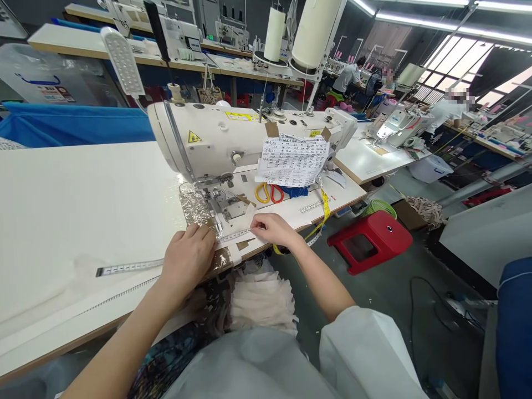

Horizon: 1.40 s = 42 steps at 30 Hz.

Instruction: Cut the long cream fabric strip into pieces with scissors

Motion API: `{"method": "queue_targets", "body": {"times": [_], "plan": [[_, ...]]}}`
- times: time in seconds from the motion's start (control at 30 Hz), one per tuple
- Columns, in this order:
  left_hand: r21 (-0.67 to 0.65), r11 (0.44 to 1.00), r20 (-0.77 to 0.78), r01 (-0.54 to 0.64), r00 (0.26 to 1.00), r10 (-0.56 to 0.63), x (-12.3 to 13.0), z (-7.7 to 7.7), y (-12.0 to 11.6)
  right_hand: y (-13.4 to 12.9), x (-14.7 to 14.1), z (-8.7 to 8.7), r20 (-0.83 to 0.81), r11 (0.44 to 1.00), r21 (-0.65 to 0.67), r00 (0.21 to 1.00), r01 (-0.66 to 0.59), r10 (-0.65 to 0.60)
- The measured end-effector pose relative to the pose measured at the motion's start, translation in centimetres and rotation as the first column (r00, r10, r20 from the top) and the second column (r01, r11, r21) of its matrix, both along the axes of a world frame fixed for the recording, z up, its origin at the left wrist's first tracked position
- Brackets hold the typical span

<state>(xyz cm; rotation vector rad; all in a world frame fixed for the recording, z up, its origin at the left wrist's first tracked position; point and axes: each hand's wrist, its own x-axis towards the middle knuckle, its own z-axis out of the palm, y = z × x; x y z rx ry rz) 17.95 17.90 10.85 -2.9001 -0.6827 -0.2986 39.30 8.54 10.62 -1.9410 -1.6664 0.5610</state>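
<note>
A tape measure point(234, 236) runs along the front of the sewing table, white side up between my hands. Its metal-tipped end lies on the table left of my left hand. My left hand point(189, 257) is closed over the tape, fingers curled and pressed down by the plate edge. My right hand point(272, 228) pinches the tape farther right, in front of the needle area. Beyond it the tape hangs over the table edge, and a yellow stretch point(325, 205) loops up toward the machine. Sheer pale fabric point(89, 271) lies at the left, partly hard to make out.
The white sewing machine point(216, 138) stands behind my hands, with a handwritten sheet point(293, 160) taped on. Scissors point(269, 193) with red and yellow handles lie under its arm. Pale cloth pieces point(261, 302) hang below the edge. A red stool point(369, 241) stands right.
</note>
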Motion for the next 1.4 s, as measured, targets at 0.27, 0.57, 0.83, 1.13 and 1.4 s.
{"method": "queue_targets", "body": {"times": [0.27,0.57,0.83,1.13,1.4], "plan": [[0.034,0.999,-0.003,0.010,1.000,-0.009,0.0,-0.3,0.0,0.1,0.2,0.2,0.019,1.000,-0.021,1.000,-0.013,0.013],[0.057,0.998,-0.004,0.018,1.000,-0.018,-0.1,-0.5,0.2,0.0,1.0,0.0,-0.033,0.999,-0.043,0.999,-0.003,0.001],[0.032,0.999,-0.015,0.008,1.000,-0.008,0.0,-0.3,0.1,0.2,1.3,0.3,-0.075,0.997,-0.076,0.997,-0.003,-0.003],[0.009,1.000,-0.026,0.004,1.000,-0.004,0.0,-0.3,0.1,0.1,1.4,0.4,-0.084,0.996,-0.092,0.996,0.011,-0.018],[0.000,1.000,-0.064,-0.001,0.998,0.001,0.1,0.1,0.0,-0.1,1.3,0.7,-0.089,0.996,-0.090,0.996,0.004,-0.012]]}}
